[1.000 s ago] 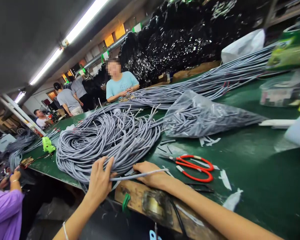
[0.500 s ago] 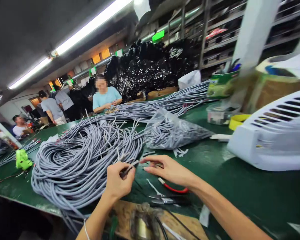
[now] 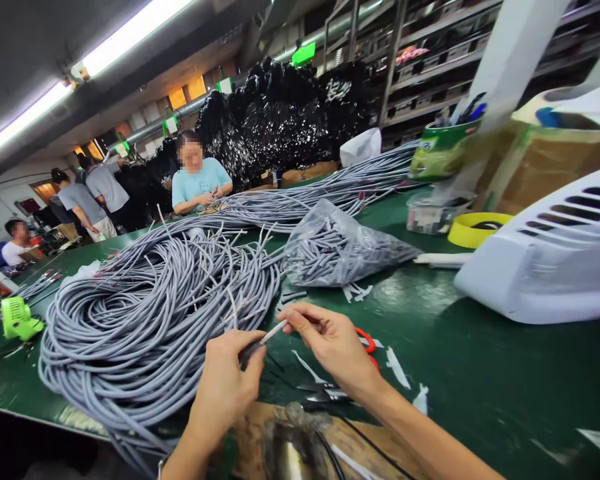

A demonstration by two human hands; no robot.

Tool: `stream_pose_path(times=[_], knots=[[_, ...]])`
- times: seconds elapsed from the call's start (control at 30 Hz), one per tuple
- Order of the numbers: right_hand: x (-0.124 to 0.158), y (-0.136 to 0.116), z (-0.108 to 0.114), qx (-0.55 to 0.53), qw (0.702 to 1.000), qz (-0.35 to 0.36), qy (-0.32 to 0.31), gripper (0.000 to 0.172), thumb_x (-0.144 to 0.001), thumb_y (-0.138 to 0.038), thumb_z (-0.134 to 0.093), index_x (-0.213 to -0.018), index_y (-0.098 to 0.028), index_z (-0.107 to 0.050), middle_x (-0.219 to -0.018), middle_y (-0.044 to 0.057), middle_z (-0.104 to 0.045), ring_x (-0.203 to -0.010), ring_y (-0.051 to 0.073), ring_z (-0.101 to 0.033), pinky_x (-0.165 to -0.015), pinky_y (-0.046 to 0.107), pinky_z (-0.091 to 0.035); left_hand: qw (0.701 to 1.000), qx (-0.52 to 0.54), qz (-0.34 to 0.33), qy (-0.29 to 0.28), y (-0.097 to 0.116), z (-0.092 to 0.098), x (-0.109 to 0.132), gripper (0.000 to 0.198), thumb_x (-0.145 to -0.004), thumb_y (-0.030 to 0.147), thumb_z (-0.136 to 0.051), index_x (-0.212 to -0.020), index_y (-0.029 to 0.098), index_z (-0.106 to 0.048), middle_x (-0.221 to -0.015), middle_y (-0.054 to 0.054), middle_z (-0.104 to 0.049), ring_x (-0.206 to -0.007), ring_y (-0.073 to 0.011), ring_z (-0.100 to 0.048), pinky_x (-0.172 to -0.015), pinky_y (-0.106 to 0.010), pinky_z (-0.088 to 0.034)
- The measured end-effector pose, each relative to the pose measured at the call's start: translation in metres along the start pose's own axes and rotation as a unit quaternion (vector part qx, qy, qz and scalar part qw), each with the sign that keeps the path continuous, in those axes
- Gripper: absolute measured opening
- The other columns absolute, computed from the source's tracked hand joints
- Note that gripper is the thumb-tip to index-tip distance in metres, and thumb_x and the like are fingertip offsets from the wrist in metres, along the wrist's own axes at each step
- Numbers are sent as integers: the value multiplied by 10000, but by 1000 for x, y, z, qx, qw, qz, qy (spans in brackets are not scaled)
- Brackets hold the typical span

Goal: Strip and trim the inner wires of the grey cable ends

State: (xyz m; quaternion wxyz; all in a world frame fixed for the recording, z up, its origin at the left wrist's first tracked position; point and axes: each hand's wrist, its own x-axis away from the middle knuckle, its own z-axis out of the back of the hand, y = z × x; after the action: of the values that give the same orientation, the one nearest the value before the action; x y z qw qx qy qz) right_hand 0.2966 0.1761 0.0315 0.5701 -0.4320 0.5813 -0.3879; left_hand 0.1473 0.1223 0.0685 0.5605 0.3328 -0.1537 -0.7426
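The left hand has its fingers closed around the lower end of a short grey cable piece. The right hand pinches the upper end between thumb and forefinger. The piece hangs above the green bench, near its front edge. A big coil of grey cable lies at 9 o'clock of the hands. A plastic bag of cut lengths lies at 1 o'clock. Red scissors lie partly hidden under the right hand.
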Motion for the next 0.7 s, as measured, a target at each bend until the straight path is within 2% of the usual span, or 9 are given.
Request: stream_pose_path(times=[0.1,0.17,0.27,0.4,0.53,0.6,0.7], knots=[[3,-2,-2,-30,999,-10,1,400,-660,-560,-598,-671,-162,-641,-540,20,-586,-495,125,-503,-434,226,-358,1000,2,28,12,-12,-1,5,149,-759,194,-580,-846,181,-701,-782,-50,-707,-681,-177,-618,-621,-269,-461],[4,-4,-4,-48,998,-27,-7,389,-628,-542,-633,-685,-158,-646,-542,13,-580,-467,110,-476,-404,216,-326,1000,-2,23,20,-17,-3,5,121,-750,182,-590,-801,169,-699,-730,-48,-696,-638,-167,-606,-592,-260,-454],[3,-9,-11,-54,997,-55,-25,362,-576,-501,-680,-664,-152,-641,-573,9,-588,-452,93,-448,-400,212,-315,998,-35,-38,30,-21,-4,0,137,-770,152,-551,-802,151,-685,-689,-55,-669,-611,-160,-591,-578,-256,-447],[-6,-14,-19,-45,998,-44,-12,363,-588,-499,-675,-519,-162,-561,-529,-3,-551,-489,101,-464,-446,223,-356,985,-106,-136,20,-24,-4,-16,209,-824,145,-452,-821,152,-660,-687,-67,-637,-611,-163,-585,-568,-258,-437],[-10,-11,-21,-49,996,-72,-9,403,-565,-535,-685,-512,-172,-516,-470,-25,-502,-431,85,-418,-376,208,-282,973,-120,-197,24,-33,-10,-24,246,-837,145,-389,-829,161,-634,-704,-77,-641,-601,-167,-587,-545,-260,-439],[-7,-7,-21,-63,993,-99,-26,415,-540,-535,-706,-523,-171,-506,-447,-35,-494,-400,69,-389,-354,197,-245,978,-79,-190,29,-37,-14,-21,248,-830,137,-385,-822,159,-632,-689,-75,-654,-591,-165,-594,-547,-259,-449],[-1,-1,-24,-99,986,-129,-33,418,-538,-532,-716,-578,-166,-519,-446,-49,-499,-349,37,-308,-330,186,-180,990,6,-135,36,-40,-18,-13,257,-829,151,-398,-776,165,-649,-627,-57,-659,-538,-149,-583,-524,-246,-449]])
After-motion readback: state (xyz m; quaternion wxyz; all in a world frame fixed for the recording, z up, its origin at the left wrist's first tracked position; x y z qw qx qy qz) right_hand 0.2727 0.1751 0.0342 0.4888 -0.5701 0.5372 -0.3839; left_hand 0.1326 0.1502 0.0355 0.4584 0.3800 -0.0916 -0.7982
